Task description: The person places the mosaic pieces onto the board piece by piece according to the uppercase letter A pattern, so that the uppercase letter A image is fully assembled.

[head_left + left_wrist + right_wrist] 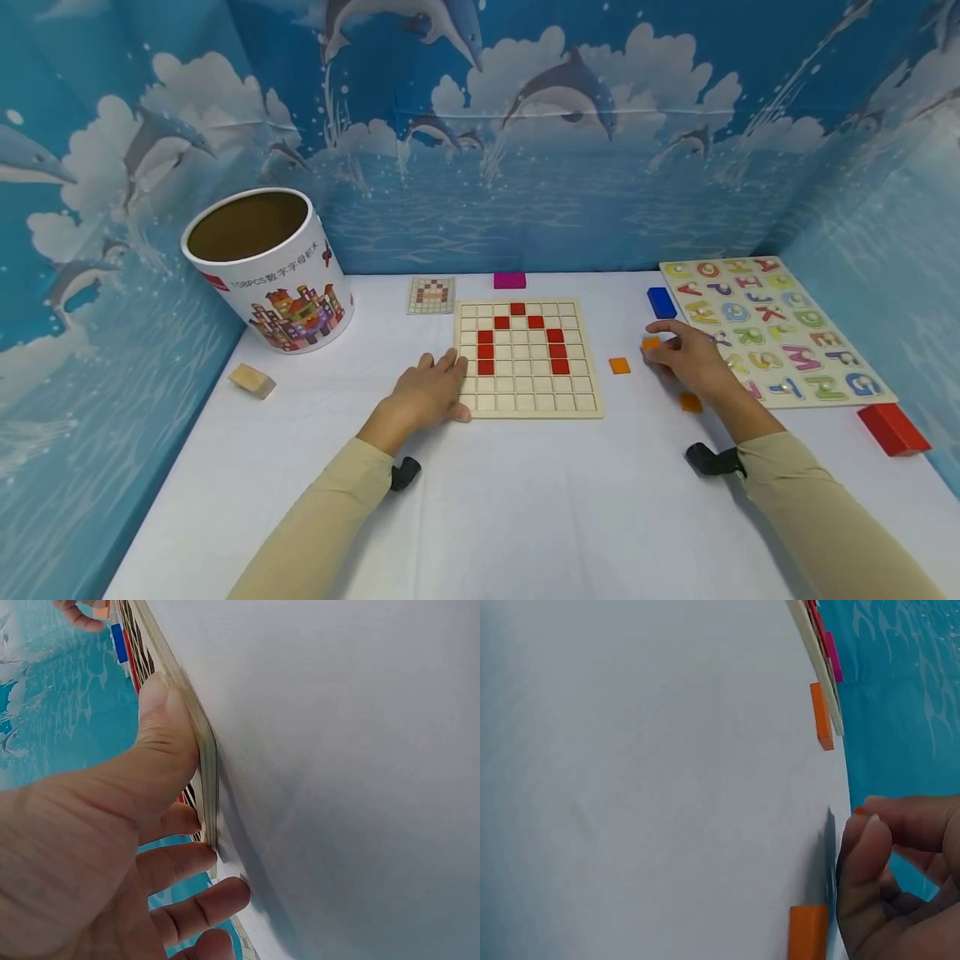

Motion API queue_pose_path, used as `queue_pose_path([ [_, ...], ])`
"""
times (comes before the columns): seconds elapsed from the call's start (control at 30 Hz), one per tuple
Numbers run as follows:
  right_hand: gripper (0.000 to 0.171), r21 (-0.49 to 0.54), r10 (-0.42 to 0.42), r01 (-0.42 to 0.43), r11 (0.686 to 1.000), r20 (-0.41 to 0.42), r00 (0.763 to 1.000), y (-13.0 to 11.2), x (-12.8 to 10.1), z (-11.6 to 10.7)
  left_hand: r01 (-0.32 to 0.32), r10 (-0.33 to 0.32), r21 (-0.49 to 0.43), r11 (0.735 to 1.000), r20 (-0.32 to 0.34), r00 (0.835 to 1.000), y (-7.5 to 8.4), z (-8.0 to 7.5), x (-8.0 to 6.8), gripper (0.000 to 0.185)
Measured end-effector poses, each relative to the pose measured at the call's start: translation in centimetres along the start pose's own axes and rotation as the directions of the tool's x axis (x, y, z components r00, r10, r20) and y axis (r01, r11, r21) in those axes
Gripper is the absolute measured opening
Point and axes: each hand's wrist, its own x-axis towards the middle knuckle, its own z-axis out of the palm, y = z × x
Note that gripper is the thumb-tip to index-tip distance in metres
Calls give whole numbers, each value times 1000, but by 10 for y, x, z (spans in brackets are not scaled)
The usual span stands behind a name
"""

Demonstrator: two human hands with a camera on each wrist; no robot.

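Note:
A wooden grid board (pixel 517 404) lies on the white table, with several red tiles (pixel 486 352) set in its squares in an arch shape. My left hand (pixel 423 392) rests at the board's left edge. In the left wrist view its thumb (pixel 169 720) lies along the rim and the other fingers are loosely spread. To the right of the board, my right hand (pixel 690 358) pinches a small orange tile (pixel 651 342) between thumb and fingertips. Another orange tile (pixel 619 366) lies between board and hand, and one more orange tile (pixel 691 403) lies beneath the right wrist.
Behind the board are a pattern card (pixel 431 297) and a magenta block (pixel 509 281). A blue block (pixel 662 302), an alphabet board (pixel 780 333) and a red block (pixel 894 429) are at right. A large bucket (pixel 300 292) and a wooden block (pixel 252 381) stand left.

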Motion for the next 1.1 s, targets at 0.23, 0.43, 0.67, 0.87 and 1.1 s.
queue_pose_path([
  [0.23,49,162,-21,15,987,40,999,-22,7,12,0,0,4,1000,-10,1000,-2,-1,0,93],
  [0.43,47,240,-12,-4,971,65,998,-56,17,40,-1,1,-10,1000,-13,1000,-3,0,-1,92],
  [0.67,44,251,-78,39,967,145,986,-95,27,83,-2,2,4,1000,-8,1000,-5,1,1,93],
  [0.87,34,236,-185,135,962,206,961,-122,30,116,-3,3,18,1000,-6,1000,-4,1,0,94],
  [1.1,25,-34,-250,260,965,178,952,-138,29,136,-1,1,17,1000,-2,1000,-3,3,2,95],
])
